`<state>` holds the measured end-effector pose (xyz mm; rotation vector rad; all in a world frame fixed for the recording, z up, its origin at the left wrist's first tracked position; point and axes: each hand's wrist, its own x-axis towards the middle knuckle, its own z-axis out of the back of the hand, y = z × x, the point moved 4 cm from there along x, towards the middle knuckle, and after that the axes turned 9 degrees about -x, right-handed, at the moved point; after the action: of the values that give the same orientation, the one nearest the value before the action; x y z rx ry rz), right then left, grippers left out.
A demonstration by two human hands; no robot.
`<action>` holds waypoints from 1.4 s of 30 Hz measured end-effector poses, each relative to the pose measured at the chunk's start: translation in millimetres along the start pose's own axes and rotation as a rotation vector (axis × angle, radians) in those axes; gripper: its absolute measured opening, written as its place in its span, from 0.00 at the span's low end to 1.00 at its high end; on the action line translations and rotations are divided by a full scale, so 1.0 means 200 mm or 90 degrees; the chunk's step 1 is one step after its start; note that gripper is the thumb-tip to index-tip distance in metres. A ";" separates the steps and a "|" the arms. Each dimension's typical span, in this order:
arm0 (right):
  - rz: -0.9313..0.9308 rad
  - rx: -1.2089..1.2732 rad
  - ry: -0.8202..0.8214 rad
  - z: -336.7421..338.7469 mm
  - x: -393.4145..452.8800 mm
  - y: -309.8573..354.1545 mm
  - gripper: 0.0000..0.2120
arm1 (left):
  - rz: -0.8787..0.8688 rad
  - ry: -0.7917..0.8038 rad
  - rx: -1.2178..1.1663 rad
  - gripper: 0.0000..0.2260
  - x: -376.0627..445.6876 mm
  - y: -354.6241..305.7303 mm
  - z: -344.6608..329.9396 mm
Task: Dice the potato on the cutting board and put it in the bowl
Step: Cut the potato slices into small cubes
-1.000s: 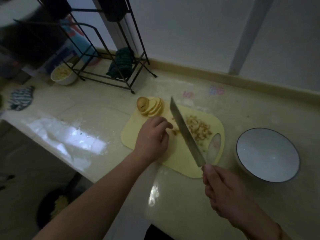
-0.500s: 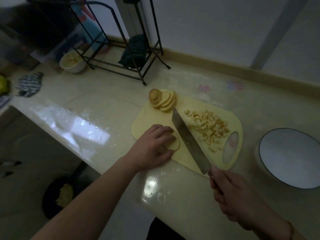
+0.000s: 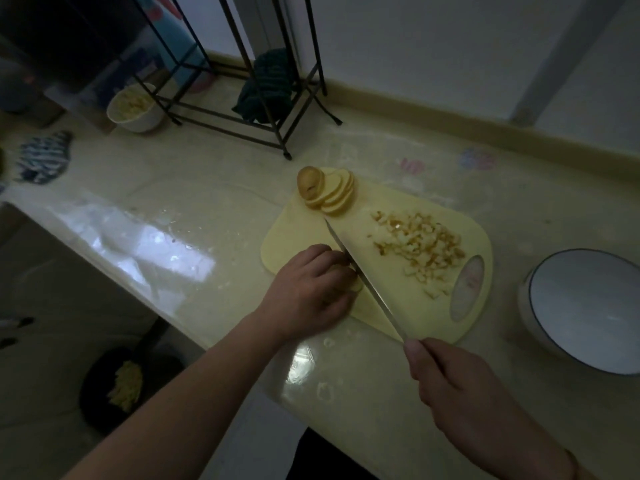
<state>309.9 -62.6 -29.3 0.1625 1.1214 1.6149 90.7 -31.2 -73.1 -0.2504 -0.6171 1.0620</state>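
A yellow cutting board (image 3: pixel 391 299) lies on the counter. At its far corner leans a fan of potato slices (image 3: pixel 329 194). A pile of diced potato (image 3: pixel 419 247) covers its right half. My left hand (image 3: pixel 311 292) holds down a small stack of slices (image 3: pixel 356 285) at the board's near left, fingers curled over it. My right hand (image 3: pixel 460 386) grips the handle of a knife (image 3: pixel 363 278), whose blade stands edge down against the stack, right beside my left fingertips. A white bowl (image 3: pixel 588 310) with a dark rim sits empty to the right of the board.
A black wire rack (image 3: pixel 242 109) stands at the back with a dark green cloth (image 3: pixel 266 88) in it. A small white bowl (image 3: pixel 135 109) of pale pieces sits far left, near a striped cloth (image 3: pixel 43 157). The counter's edge runs diagonally; a dark pan (image 3: pixel 121 386) lies below.
My left hand pulled a few slices toward the board's near left and holds them. The knife tilted from flat to edge down and came against those slices.
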 end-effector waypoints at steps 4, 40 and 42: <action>0.017 -0.028 -0.023 0.00 -0.01 0.00 0.27 | -0.002 0.005 -0.005 0.11 0.00 0.00 0.00; -0.087 0.146 0.056 -0.01 0.07 -0.06 0.25 | -0.017 0.046 -0.009 0.12 0.01 0.05 0.00; -0.114 0.201 0.079 -0.02 0.07 -0.07 0.24 | -0.017 0.049 -0.012 0.12 0.01 0.05 0.01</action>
<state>311.7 -54.0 -48.6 0.1646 1.4426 1.2977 83.0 -25.6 -76.7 -0.2974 -0.5592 1.0169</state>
